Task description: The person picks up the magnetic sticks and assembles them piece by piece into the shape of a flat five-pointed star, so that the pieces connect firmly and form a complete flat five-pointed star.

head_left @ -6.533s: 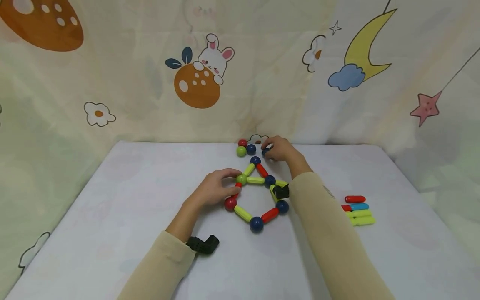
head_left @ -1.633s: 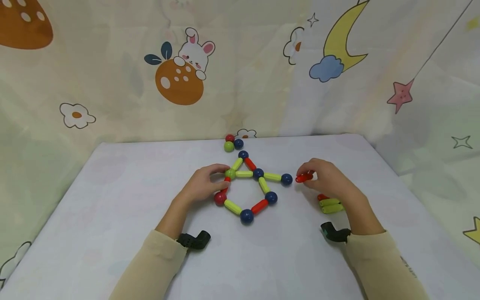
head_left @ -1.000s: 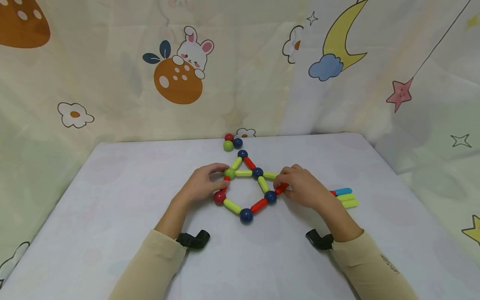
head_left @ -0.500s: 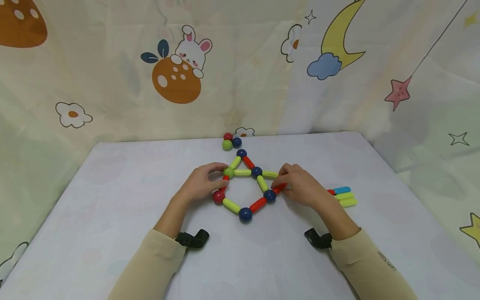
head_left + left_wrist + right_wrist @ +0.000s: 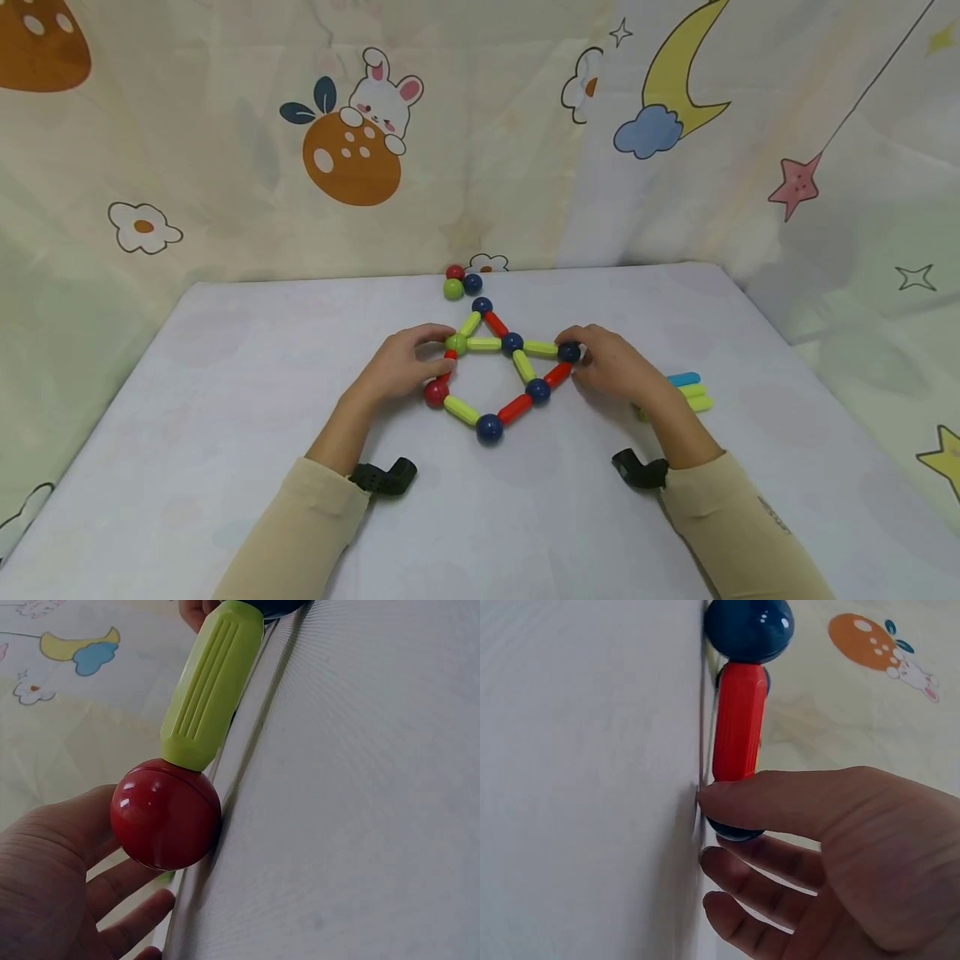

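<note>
A flat frame of magnetic balls and rods lies on the white table [image 5: 225,433]. My left hand [image 5: 405,362] steadies its left side, index finger at the green ball [image 5: 456,344] and thumb by the red rod below it. In the left wrist view, the red ball [image 5: 166,814] is in front of loosely spread fingers. At the right corner, my right hand [image 5: 611,362] grips a dark blue ball [image 5: 568,353] between thumb and fingers. A red rod [image 5: 557,375] spans from it to another blue ball [image 5: 537,390]. A yellow-green rod [image 5: 540,348] also meets the gripped ball.
Behind the frame sit a loose red ball [image 5: 454,272], green ball [image 5: 453,289] and blue ball [image 5: 472,284]. Partly behind the right forearm lie a blue rod [image 5: 684,379] and yellow-green rods [image 5: 699,403]. A printed cloth hangs behind the table.
My right hand fetched a dark blue ball, then a red rod from the right, and set both at the frame's right side. Its fingers shifted from rod to ball. The left hand stayed.
</note>
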{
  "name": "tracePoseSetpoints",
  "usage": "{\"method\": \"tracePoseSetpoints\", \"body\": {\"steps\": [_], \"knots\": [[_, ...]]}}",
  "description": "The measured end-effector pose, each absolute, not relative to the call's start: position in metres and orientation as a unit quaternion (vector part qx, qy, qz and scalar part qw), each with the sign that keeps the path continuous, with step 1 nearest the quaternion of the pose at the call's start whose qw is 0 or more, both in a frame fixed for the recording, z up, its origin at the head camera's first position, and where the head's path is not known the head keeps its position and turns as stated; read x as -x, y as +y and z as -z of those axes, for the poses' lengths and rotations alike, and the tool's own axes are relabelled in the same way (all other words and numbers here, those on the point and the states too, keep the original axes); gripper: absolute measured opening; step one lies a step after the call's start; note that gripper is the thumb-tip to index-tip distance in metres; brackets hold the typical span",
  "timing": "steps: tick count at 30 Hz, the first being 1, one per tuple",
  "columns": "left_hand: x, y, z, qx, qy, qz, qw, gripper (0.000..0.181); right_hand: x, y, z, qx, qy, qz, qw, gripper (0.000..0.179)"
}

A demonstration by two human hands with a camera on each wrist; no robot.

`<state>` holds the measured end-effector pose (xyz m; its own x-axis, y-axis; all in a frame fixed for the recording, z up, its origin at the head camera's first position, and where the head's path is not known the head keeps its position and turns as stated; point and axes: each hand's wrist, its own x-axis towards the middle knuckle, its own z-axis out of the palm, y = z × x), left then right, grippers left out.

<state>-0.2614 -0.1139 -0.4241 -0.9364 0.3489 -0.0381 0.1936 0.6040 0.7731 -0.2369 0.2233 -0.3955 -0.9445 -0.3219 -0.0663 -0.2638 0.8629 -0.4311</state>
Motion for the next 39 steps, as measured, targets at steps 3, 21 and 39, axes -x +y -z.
{"method": "tracePoseSetpoints", "body": {"steps": [3,21,39], "knots": [[0.261,-0.114,0.425,-0.152,0.891,-0.418,0.093,0.050,0.241,0.224,0.401,0.153,0.962,0.218,0.059,0.046],[0.260,-0.113,0.422,-0.150,0.892,-0.416,0.088,0.048,0.241,0.231,0.403,0.113,0.933,0.330,0.094,0.047],[0.258,-0.111,0.418,-0.174,0.897,-0.399,0.082,0.032,0.240,0.220,0.399,0.001,0.889,0.446,0.100,0.062]]}}
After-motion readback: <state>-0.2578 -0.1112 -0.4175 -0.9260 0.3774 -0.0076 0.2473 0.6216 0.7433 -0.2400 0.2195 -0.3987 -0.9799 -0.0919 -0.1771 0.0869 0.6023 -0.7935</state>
